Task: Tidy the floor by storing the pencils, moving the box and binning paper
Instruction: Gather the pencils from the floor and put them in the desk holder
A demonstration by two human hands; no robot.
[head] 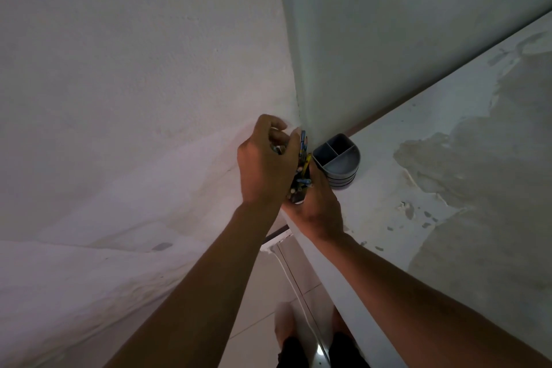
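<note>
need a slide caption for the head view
Both hands, left hand and right hand, grip a bundle of pencils beside an empty grey holder on a ledge.

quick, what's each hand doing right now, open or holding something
Left hand: curled, gripping the upper part of the pencils.
Right hand: curled round the lower end of the same bundle, beside the grey holder.

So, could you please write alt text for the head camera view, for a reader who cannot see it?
Two bare hands, left hand and right hand, hold a bundle of coloured pencils together beside a grey plastic three-compartment pencil holder. The holder stands on a worn white ledge in a wall corner, its visible compartments looking empty.
</note>
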